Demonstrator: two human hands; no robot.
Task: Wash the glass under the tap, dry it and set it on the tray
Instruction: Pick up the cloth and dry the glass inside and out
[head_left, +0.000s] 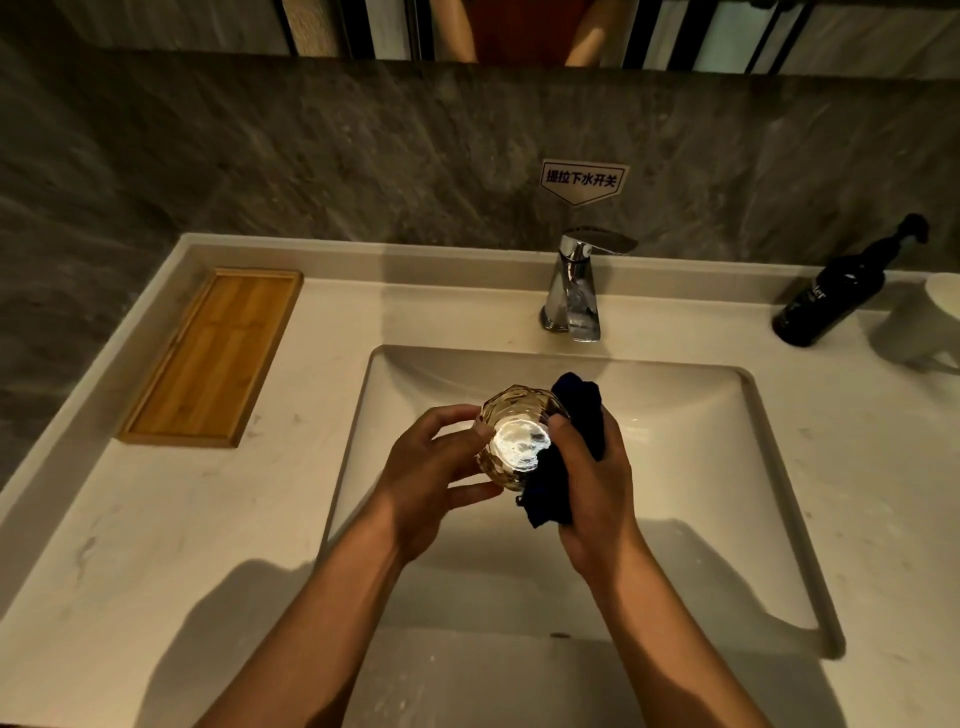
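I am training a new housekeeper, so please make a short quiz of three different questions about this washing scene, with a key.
1. True or false: water runs from the tap.
2. Which hand holds the dark cloth? A. left hand B. right hand
3. Fill in: the wooden tray lies on the counter to the ___ of the sink.

Key
1. False; no stream is visible.
2. B; the left hand grips the glass.
3. Left.
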